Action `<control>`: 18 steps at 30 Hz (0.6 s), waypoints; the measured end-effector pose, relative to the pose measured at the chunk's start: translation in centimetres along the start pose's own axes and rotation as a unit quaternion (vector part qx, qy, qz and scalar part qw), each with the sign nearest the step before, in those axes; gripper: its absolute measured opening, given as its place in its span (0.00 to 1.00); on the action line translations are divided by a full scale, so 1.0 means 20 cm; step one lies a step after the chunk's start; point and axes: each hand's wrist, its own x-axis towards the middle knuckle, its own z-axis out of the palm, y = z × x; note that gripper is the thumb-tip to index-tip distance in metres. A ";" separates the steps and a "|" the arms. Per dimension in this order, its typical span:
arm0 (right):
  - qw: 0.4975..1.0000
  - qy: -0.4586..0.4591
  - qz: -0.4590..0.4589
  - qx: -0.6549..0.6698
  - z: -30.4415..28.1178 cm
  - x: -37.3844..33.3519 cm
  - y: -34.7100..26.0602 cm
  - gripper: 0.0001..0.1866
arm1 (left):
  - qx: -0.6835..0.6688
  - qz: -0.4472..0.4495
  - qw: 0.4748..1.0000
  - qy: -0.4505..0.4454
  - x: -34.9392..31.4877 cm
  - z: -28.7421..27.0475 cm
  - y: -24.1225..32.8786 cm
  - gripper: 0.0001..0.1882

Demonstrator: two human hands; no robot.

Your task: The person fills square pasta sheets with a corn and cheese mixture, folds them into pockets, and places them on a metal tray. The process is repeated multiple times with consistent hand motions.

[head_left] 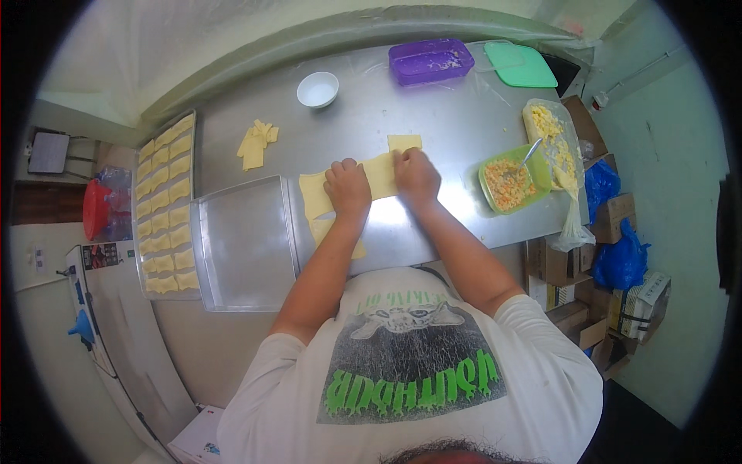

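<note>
A flat pale-yellow dough sheet (380, 178) lies across the metal table in front of me. My left hand (347, 188) is closed on its left part, the fingers curled down at the dough. Toward its right end, my right hand (417, 178) is closed on it in the same way. The fingertips of both hands are mostly hidden under the knuckles. Another dough piece (359, 249) shows beside my left forearm, partly covered by it. A small dough rectangle (405, 142) lies just beyond my right hand.
An empty metal tray (246, 247) stands left of the dough, beside a tray (194, 147) of filled dough pieces. Dough scraps (256, 145), a white bowl (318, 90), a purple container (430, 62) and a green lid (522, 65) lie farther back. Right: diced filling (508, 185) with a spoon (532, 151).
</note>
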 end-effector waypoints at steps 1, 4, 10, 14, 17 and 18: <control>1.000 0.002 0.023 0.002 -0.02 0.05 0.05 0.11 | -0.034 -0.003 0.999 0.007 0.00 -0.02 0.00 0.09; 0.994 0.024 -0.085 -0.057 -0.08 0.17 0.15 0.18 | -0.064 0.022 0.997 0.040 0.00 -0.09 0.00 0.11; 0.974 -0.107 -0.189 -0.060 -0.13 0.26 0.18 0.24 | -0.131 0.007 0.987 0.091 0.04 -0.23 -0.20 0.09; 0.980 -0.040 -0.196 -0.016 -0.14 0.25 0.24 0.23 | -0.150 0.022 0.978 0.141 0.26 -0.32 -0.48 0.10; 0.979 -0.059 -0.192 0.019 -0.21 0.16 0.17 0.23 | -0.100 -0.034 0.989 0.099 0.56 -0.40 -0.81 0.15; 0.978 -0.068 -0.194 0.042 -0.22 0.12 0.15 0.23 | -0.104 -0.060 0.989 0.089 0.66 -0.42 -0.93 0.17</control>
